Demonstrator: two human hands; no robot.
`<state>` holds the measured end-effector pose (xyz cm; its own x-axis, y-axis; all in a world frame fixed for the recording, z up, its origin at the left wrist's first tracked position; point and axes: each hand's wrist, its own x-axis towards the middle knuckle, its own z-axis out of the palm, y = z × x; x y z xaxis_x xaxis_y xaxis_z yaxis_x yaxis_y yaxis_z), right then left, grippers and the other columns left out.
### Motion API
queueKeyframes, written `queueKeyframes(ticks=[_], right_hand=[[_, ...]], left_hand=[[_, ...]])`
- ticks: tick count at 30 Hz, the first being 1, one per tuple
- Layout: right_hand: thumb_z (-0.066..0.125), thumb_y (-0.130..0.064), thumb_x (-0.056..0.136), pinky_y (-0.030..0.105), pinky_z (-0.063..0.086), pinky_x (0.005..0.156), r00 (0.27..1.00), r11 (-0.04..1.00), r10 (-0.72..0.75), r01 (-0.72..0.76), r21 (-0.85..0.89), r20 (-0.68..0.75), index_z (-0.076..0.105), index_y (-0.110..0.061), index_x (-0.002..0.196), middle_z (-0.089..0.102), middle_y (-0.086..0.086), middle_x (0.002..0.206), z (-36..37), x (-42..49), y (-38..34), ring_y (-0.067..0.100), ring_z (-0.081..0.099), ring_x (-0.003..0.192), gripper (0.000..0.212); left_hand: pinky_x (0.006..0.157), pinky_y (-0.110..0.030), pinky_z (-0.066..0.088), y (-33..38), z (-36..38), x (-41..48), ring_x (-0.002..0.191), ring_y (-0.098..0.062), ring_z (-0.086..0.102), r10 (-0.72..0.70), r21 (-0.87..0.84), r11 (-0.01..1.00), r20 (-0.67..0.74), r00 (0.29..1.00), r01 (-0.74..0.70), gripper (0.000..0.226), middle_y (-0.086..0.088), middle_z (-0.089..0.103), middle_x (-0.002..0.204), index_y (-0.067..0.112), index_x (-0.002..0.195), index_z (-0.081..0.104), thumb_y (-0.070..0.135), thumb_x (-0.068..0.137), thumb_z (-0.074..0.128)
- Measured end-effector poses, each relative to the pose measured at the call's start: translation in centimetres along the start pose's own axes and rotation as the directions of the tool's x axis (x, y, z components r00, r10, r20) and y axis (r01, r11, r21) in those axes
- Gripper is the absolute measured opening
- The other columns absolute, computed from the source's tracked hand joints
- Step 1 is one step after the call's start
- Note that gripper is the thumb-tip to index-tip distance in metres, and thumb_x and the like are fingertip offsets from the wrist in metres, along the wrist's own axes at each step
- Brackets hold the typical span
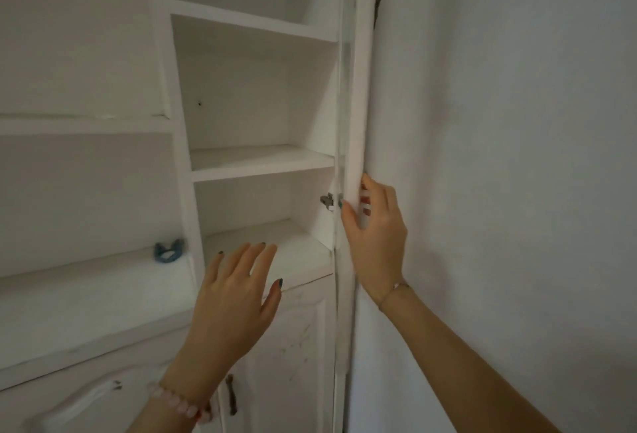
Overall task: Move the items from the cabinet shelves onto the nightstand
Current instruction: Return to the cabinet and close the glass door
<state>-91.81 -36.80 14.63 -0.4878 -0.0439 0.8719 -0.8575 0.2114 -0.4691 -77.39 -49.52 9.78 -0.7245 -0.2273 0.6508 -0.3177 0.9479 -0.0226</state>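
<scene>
the white cabinet (255, 29) has its door (358, 122) open, with the edge turned toward the camera. the right hand (375, 243) holds this door edge, thumb on the inner side and fingers behind it, just beside a metal hinge (327, 201). the left hand (231, 301) hovers with straight, spread fingers before the lowest shelf (303, 253). a small blue thing (169, 251) lies on the ledge (86, 294) at the left.

No readable text, labels or numbers.

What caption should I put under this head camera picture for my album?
The right hand grips the open cabinet door while the left hand hovers near a white shelf.
</scene>
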Motion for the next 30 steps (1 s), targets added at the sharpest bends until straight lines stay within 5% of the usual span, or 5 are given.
queueKeyframes(ticks=[8,16,21,30], right_hand=[[0.055,-0.017,0.092,0.017,0.025,0.100,0.962,0.996,-0.087,0.087,0.011,0.258,0.028,-0.008,0.143,0.027,0.005,0.152,8.7,-1.7,-5.3,0.019,0.032,0.135,0.059],[0.048,-0.003,0.088,0.037,0.022,0.112,0.723,0.949,-0.196,0.309,-0.056,0.662,0.008,-0.009,0.147,0.001,0.008,0.157,17.2,-0.6,-6.1,0.025,0.014,0.142,0.072],[0.058,0.001,0.082,0.045,0.017,0.113,0.710,0.889,-0.147,0.400,-0.223,0.689,-0.011,-0.008,0.145,-0.017,0.011,0.155,20.3,-1.3,-5.6,0.026,-0.002,0.143,0.094],[0.077,-0.013,0.071,0.044,0.029,0.107,0.729,0.880,-0.096,0.381,-0.284,0.678,0.001,-0.011,0.147,-0.009,0.007,0.156,22.6,-0.8,-6.6,0.028,0.021,0.139,0.108]], left_hand=[[0.092,-0.050,0.046,-6.0,-3.5,-2.8,0.111,-0.030,0.060,-0.142,0.127,0.981,-0.016,0.990,0.143,0.051,-0.009,0.065,0.117,0.009,0.119,0.061,0.039,0.085,0.036],[0.092,-0.050,0.046,-12.5,-6.3,-4.6,0.111,-0.029,0.060,-0.177,0.217,0.959,-0.049,0.983,0.184,0.049,-0.008,0.066,0.116,0.010,0.119,0.060,0.038,0.086,0.036],[0.093,-0.048,0.046,-15.4,-6.6,-5.4,0.111,-0.029,0.061,-0.173,0.231,0.956,-0.057,0.983,0.182,0.049,-0.007,0.066,0.116,0.010,0.119,0.060,0.038,0.087,0.036],[0.090,-0.048,0.047,-19.1,-6.2,-6.2,0.110,-0.028,0.061,-0.133,0.202,0.969,-0.055,0.990,0.142,0.046,-0.005,0.066,0.114,0.011,0.118,0.059,0.036,0.086,0.038]])
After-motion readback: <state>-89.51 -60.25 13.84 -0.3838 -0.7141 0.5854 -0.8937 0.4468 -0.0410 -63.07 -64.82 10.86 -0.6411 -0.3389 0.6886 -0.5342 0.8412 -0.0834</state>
